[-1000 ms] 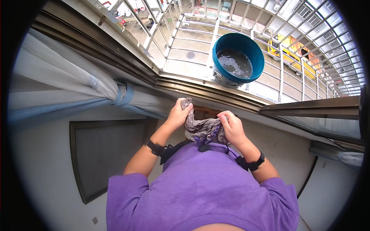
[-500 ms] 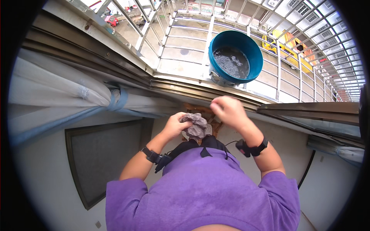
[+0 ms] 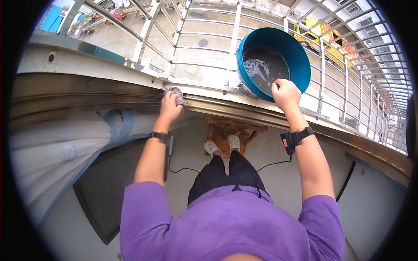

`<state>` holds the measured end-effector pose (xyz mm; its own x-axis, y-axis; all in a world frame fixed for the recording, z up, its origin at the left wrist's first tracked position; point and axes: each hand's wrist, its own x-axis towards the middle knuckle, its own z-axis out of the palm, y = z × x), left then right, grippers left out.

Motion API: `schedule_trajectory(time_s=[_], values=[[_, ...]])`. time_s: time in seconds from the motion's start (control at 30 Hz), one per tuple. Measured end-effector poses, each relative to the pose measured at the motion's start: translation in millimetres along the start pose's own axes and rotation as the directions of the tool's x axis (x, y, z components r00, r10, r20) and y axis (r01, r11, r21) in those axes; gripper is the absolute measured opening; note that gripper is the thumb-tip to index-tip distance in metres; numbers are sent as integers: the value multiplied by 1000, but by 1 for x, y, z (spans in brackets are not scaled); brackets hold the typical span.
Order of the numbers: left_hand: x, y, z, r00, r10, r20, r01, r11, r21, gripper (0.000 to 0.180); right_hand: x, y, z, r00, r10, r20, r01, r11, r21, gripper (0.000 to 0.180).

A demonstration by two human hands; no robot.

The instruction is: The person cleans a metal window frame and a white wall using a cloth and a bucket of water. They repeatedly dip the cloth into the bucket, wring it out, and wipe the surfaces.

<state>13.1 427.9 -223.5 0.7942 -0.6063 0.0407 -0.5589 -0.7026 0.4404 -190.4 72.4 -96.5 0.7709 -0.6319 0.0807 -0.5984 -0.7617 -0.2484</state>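
Observation:
My left hand point(image 3: 170, 108) is closed on a crumpled grey cloth point(image 3: 177, 92), pressed against the window's metal track point(image 3: 217, 105) at the corner by the white sill. A teal bucket point(image 3: 300, 65) with murky, partly foamy water point(image 3: 263, 67) stands on the ledge outside the track. In front of the bucket's near right rim, my right hand point(image 3: 287, 93) is curled into a fist. The fingers' undersides are hidden, so I cannot tell whether they grip the rim.
Metal security bars point(image 3: 204, 21) enclose the ledge, with a yellow truck point(image 3: 322, 41) far below. A tied pale curtain point(image 3: 65, 143) hangs at the left. My feet in white clogs point(image 3: 234, 141) stand on a wooden stool point(image 3: 226, 124). Black cables point(image 3: 185, 168) run from the wrist devices.
My left hand has carried the cloth forward and left, from before my body to the window track. My right hand has moved forward and right to the bucket's rim. My view has shifted.

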Motion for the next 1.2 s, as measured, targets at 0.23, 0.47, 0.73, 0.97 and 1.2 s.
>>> schedule_trajectory(time_s=[0.23, 0.47, 0.73, 0.97, 1.2], values=[[-23, 165, 78, 918, 85, 386, -161, 972, 169, 23, 2, 2, 1, 996, 55, 64, -54, 998, -23, 21], [-58, 184, 126, 864, 407, 295, -446, 892, 75, 12, 4, -2, -4, 990, 54, 130, -50, 998, -29, 22], [-6, 57, -59, 857, -199, 476, 193, 979, 60, 26, 5, 0, -3, 992, 72, 105, -70, 997, -23, 22], [9, 39, -79, 887, -456, 71, 456, 890, 25, 30, 2, 2, -3, 989, 78, 122, -78, 997, -12, 22], [6, 50, 13, 949, -281, 142, 168, 833, 527, 36, 5, 0, -4, 988, 75, 135, -72, 997, -25, 22]])
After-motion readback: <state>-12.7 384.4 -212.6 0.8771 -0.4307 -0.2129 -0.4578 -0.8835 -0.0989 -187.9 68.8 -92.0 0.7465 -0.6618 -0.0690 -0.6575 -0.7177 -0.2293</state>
